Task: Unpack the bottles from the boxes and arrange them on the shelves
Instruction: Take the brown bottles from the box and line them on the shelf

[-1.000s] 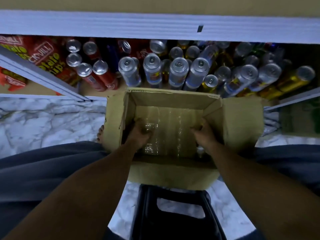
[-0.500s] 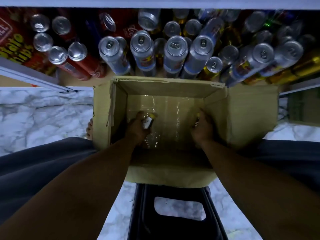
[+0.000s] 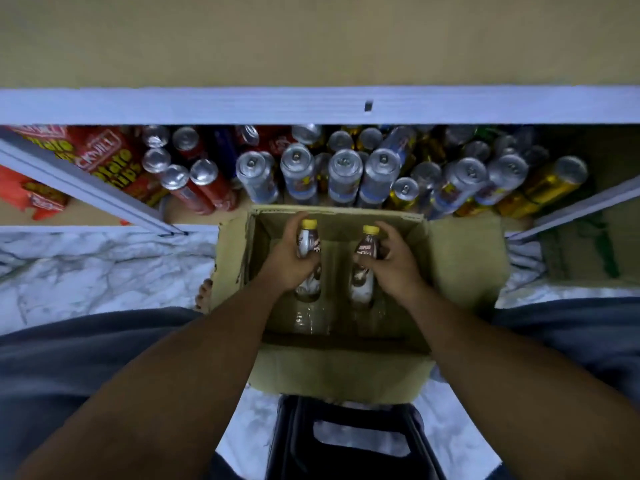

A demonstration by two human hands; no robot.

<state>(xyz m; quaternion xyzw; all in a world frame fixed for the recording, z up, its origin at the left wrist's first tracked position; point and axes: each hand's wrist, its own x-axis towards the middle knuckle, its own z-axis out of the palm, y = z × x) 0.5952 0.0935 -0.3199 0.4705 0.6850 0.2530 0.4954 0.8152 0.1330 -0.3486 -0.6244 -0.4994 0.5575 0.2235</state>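
Observation:
An open cardboard box (image 3: 464, 258) sits on the floor between my knees. My left hand (image 3: 289, 261) grips a brown-and-white bottle with a yellow cap (image 3: 308, 237), lifted above the box. My right hand (image 3: 393, 263) grips a second bottle of the same kind (image 3: 365, 249) beside it. Both bottles stand upright, caps pointing toward the shelf. Clear plastic wrap (image 3: 311, 320) glints at the box bottom. The low shelf (image 3: 311, 107) in front holds rows of cans.
Silver, red and gold cans (image 3: 343, 174) crowd the bottom shelf just beyond the box. Red snack packs (image 3: 104, 157) lie at the left. A black plastic stool (image 3: 346, 441) is under me. Marble floor (image 3: 86, 271) spreads to the left; my bare toes (image 3: 204, 294) touch the box.
Both hands were down inside the box; they have risen, each bringing up a yellow-capped bottle. The view has tilted up, showing more of the shelf edge.

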